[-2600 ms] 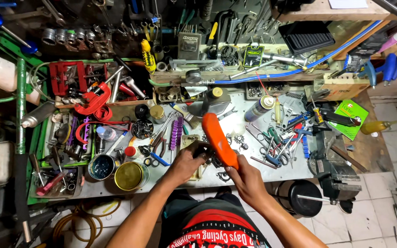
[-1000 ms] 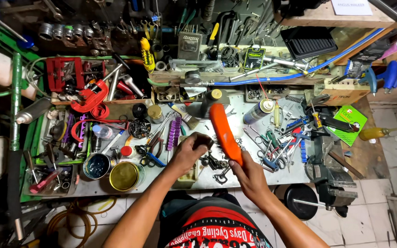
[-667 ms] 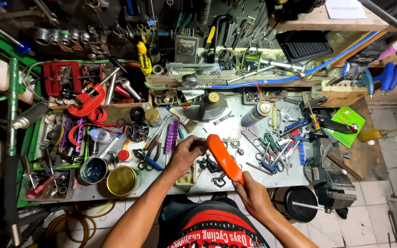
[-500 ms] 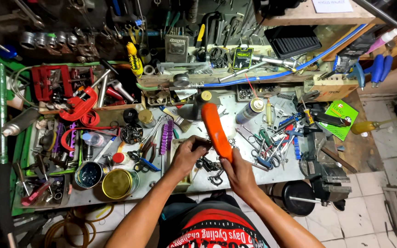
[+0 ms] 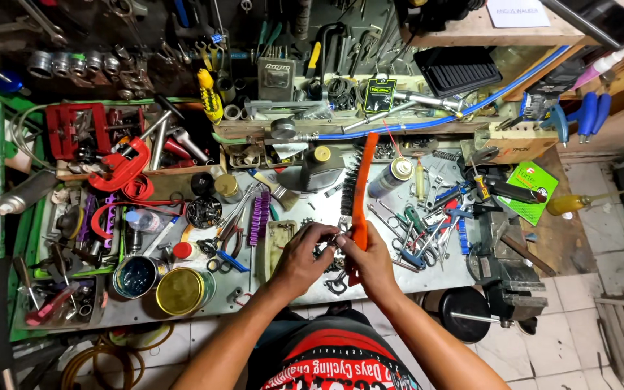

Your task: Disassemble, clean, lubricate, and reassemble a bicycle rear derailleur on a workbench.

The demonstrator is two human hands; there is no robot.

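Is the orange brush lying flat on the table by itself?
No, the right hand grips the orange brush by its handle, with the left hand touching beside it.

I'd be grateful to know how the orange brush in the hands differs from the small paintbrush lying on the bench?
The orange brush is long and bright orange, with dark bristles along one side; the paintbrush is shorter, with a pale tuft at one end. The orange brush is gripped at its lower end by the right hand and points away from the person; the paintbrush lies untouched and slanted on the bench. Both are handled brushes.
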